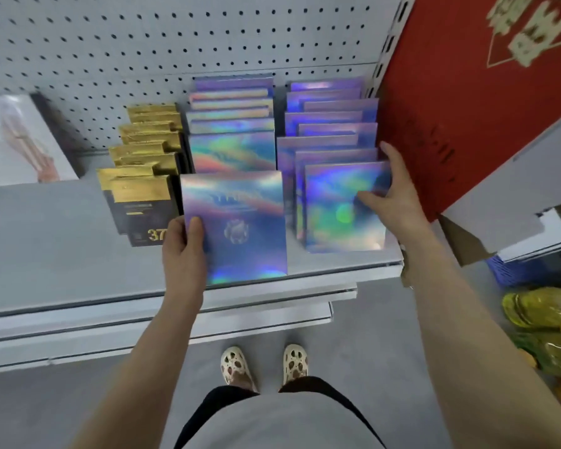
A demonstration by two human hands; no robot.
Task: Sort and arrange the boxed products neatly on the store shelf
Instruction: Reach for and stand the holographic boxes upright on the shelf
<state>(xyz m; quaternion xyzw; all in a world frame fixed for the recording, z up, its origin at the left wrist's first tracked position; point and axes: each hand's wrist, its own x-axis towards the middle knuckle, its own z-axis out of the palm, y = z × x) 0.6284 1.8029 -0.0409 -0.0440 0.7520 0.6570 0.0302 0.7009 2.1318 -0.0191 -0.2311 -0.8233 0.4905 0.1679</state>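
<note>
Here the front holographic box (237, 226) serves as the landmark: it stands at the shelf edge (272, 286), face tilted up toward the camera, its long axis running from the shelf lip back toward the pegboard (143, 43). The left hand (183, 247) pinches its lower left corner, thumb on the face and fingers hidden behind. Directly behind this box runs the middle holographic row (232, 124), roughly squared. To the box's right, across a narrow gap, sits the right holographic row (331, 131), whose boxes are staggered sideways, some jutting right. The right hand (386, 189) is clamped on the front box of that row (344, 209), thumb across its face and fingers wrapped over its upper right edge. To the landmark's left stand the gold-and-black boxes (143, 176), nearly touching it. Right of the staggered row looms a red carton (467, 92). The coming move likely turns on the held box lying slightly forward and left of its row: the left hand, nearer, should push it back and square.
</note>
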